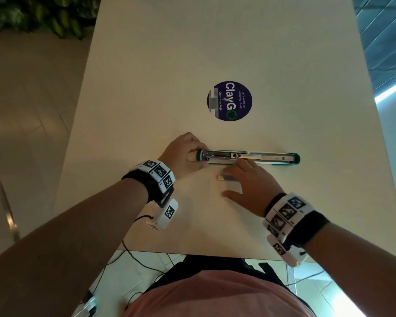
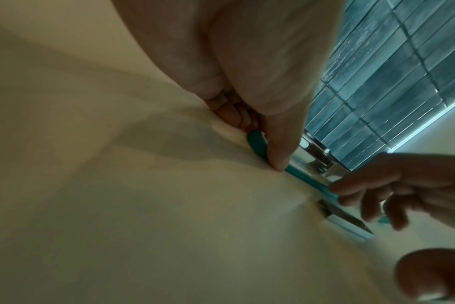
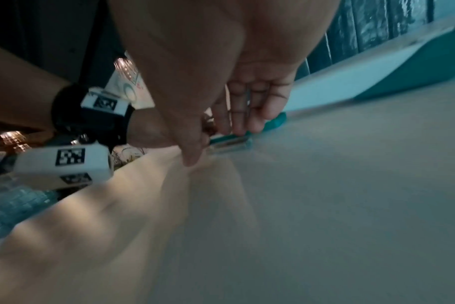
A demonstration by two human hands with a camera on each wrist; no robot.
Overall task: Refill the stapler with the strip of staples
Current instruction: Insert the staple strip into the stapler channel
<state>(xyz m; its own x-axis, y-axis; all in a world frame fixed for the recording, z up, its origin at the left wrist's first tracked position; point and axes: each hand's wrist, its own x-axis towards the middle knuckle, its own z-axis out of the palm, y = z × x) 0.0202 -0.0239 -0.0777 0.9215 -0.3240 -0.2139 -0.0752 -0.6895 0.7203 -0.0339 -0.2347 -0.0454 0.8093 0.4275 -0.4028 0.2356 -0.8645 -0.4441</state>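
Staple strip (image 1: 225,177) half hidden beneath right-hand fingers (image 1: 238,172).

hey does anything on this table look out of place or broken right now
Nothing stands out. The stapler lies swung fully open and flat on the table, as refilling needs. The left hand grips its end; the right hand hovers over the strip of staples lying beside it.

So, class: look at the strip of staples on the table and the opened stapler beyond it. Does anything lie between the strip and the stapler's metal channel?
No object lies between them. The strip of staples lies just in front of the opened stapler. Only the right hand hovers over that gap, fingers reaching the stapler's near edge. The left hand holds the stapler's left end.
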